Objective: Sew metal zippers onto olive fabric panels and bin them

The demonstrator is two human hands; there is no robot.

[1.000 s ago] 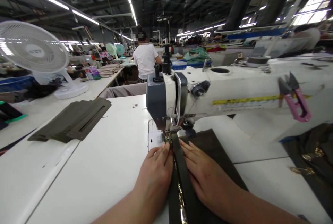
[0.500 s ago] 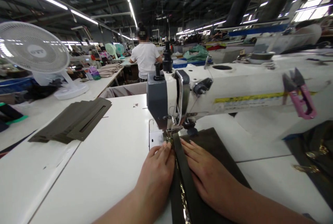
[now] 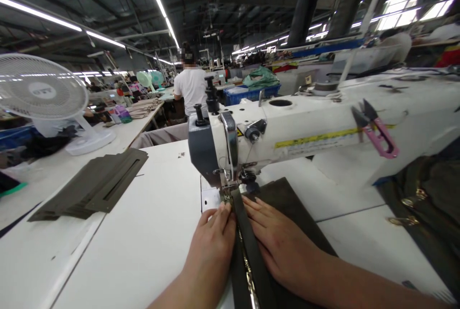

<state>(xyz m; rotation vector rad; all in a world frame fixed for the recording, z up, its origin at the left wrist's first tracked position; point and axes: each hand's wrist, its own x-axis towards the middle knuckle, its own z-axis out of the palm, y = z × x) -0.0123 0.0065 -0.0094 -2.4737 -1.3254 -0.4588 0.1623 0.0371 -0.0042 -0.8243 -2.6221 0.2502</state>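
Observation:
A dark olive fabric panel with a zipper strip runs under the presser foot of a white sewing machine. My left hand lies flat on the strip's left side, fingers stretched toward the needle. On the panel right of the strip, my right hand also lies flat with fingers extended. Both press the fabric down just in front of the presser foot.
A stack of olive cut pieces lies on the white table at left. A white fan stands at the far left. Pink thread snips hang on the machine arm. More olive fabric with metal rings sits at right. A person in white sits ahead.
The view has shifted slightly right and down. Both hands stay flat on the fabric by the presser foot, edged a little forward.

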